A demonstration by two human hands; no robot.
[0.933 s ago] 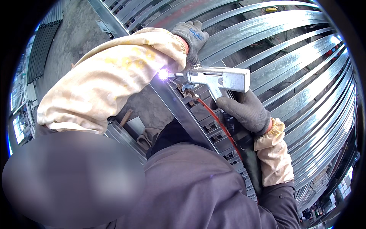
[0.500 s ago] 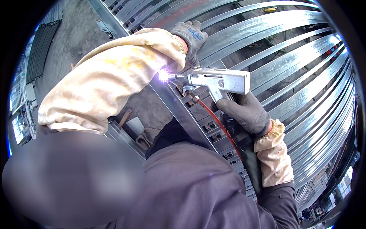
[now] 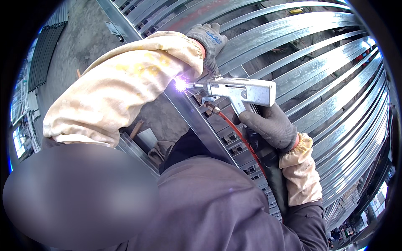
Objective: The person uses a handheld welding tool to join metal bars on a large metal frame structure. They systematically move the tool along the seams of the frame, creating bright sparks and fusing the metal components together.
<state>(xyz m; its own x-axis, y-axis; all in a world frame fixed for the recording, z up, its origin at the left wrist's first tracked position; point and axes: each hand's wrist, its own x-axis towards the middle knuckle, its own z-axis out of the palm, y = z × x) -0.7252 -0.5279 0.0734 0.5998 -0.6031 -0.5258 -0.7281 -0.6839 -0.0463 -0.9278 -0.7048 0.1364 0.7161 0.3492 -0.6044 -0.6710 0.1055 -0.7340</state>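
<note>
My right hand [image 3: 272, 127], in a dark grey glove, is wrapped round the handle of a silver pistol-shaped welding torch [image 3: 257, 92]. A bright violet-white arc [image 3: 181, 85] burns at the torch's tip, against the long metal beam [image 3: 194, 115] that crosses in front of me. Beyond the torch, my left hand [image 3: 209, 38] in a light grey glove rests at the metal bars, its fingers curled over and partly hidden. The cream sleeve [image 3: 113, 83] of my left arm passes close to the arc.
An orange-red hose [image 3: 234, 129] runs from the torch toward me. Many parallel galvanized bars [image 3: 289, 31] spread to the right. Dark stacked profiles [image 3: 48, 54] lie far left on the concrete floor [image 3: 86, 35]. Near my legs are a cloth [image 3: 161, 150] and a wooden piece [image 3: 137, 129].
The torch and its arc have shifted very slightly to the right. The arc keeps burning, and both hands stay nearly in place.
</note>
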